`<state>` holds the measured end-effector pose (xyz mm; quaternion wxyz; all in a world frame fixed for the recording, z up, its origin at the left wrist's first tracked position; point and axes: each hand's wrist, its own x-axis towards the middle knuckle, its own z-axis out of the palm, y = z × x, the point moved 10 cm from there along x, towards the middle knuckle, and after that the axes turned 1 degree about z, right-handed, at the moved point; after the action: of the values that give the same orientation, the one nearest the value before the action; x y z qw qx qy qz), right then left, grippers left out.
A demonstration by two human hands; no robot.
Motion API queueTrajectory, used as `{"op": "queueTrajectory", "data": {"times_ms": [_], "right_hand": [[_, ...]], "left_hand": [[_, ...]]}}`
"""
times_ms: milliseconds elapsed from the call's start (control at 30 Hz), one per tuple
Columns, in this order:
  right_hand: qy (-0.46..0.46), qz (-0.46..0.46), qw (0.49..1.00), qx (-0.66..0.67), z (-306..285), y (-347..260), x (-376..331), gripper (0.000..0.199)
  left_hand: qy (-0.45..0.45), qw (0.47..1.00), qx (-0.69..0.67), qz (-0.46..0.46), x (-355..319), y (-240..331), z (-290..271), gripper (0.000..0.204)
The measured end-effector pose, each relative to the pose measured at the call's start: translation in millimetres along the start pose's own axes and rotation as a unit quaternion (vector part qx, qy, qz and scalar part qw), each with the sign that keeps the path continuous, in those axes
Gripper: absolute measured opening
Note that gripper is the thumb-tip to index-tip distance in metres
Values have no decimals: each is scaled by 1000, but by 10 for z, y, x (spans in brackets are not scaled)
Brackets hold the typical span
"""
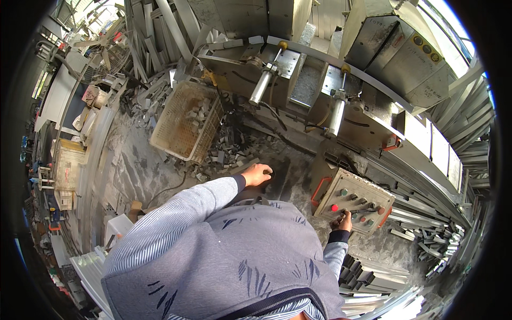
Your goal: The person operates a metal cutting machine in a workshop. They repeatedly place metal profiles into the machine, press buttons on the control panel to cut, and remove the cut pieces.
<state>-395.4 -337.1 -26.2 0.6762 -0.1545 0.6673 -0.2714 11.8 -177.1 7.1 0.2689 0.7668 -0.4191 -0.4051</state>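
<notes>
The person's right hand (341, 220) rests on the front edge of a grey control box (354, 201) with red, green and dark round buttons on top. Its fingers are curled down on the box near a red button (334, 208), and it holds nothing; I cannot tell if a finger is pushing a button. An orange handle (318, 190) sits on the side of the box, just left of this hand. The left hand (257, 174) is stretched out far from the other one, lying flat with fingers loosely bent on the dark, dusty machine table (281, 172). I cannot tell if it holds a small piece under its palm. Just beyond this hand lies a heap of short grey metal offcuts (226, 152), and past that stands a tan plastic basket (185, 121) with more cut pieces inside. Up above both hands, two shiny metal cylinders (261, 88) with yellow tips point down at the machine. To the right of the control box lie long pale aluminium bars (426, 224) in a pile.
</notes>
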Motion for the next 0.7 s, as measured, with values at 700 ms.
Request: {"op": "queueTrajectory", "data": {"times_ms": [700], "right_hand": [[69,50,994,63,-55,101,-55,17]], "left_hand": [[261,861,371,230,3171,2644,-2438,43]]}}
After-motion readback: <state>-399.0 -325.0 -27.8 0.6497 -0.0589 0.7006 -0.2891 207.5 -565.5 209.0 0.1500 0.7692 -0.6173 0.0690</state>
